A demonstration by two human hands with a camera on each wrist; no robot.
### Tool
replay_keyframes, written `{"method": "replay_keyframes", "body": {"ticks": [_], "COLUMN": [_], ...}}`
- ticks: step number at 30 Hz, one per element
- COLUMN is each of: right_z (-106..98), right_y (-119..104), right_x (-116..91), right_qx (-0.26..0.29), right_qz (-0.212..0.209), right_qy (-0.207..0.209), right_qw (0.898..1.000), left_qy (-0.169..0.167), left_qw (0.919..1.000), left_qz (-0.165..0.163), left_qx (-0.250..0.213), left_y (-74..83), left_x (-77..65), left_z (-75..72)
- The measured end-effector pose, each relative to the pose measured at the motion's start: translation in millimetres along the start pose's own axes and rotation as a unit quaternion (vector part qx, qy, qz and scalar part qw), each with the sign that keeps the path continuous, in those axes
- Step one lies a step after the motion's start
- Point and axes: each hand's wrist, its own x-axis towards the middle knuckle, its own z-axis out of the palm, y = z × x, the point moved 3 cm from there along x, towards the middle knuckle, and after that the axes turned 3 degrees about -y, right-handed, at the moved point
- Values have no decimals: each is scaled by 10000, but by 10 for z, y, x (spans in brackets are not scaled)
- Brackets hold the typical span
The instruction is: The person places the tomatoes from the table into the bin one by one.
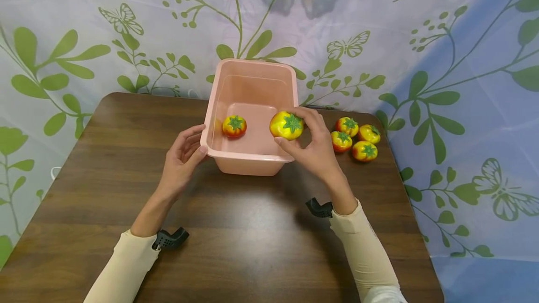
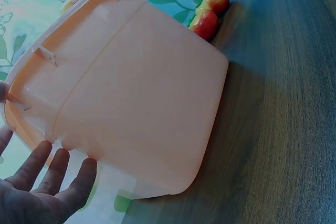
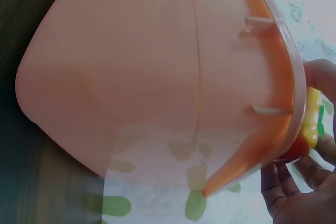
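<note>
My right hand (image 1: 315, 146) holds a yellow-and-red toy tomato (image 1: 283, 124) with a green leafy top, between thumb and fingers, over the right rim of a pink plastic bin (image 1: 252, 157). In the right wrist view, the tomato (image 3: 313, 116) shows just beyond the bin's rim. Inside the bin, another red-and-yellow tomato (image 1: 234, 126) lies on the floor at the left. My left hand (image 1: 180, 160) grips the bin's near left corner, thumb at the rim; in the left wrist view its fingers (image 2: 52, 170) reach the outer wall.
Several more toy tomatoes (image 1: 364, 151) sit grouped on the brown wooden table (image 1: 252, 237), right of the bin. A leaf-patterned cloth (image 1: 168, 27) hangs behind the table and along its right side. Each wrist carries a black camera mount (image 1: 170, 238).
</note>
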Motion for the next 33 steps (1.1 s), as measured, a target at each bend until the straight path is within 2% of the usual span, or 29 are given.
{"method": "replay_keyframes", "body": {"ticks": [8, 20, 29, 33], "right_z": [49, 26, -32, -67], "right_y": [-12, 3, -241, -240], "right_x": [-10, -21, -44, -60], "right_qx": [-18, -47, 209, 225], "right_qz": [-122, -27, 5, 133], "right_qy": [-59, 215, 300, 327], "right_qw": [9999, 9998, 9993, 9991], "left_qy": [20, 10, 39, 26], "left_qw": [10000, 9999, 9999, 9999], "left_qz": [5, 67, 20, 11], "left_qx": [-32, -142, -100, -100], "left_y": [-1, 2, 0, -1], "left_x": [-8, -10, -15, -10], "left_z": [3, 13, 20, 23]}}
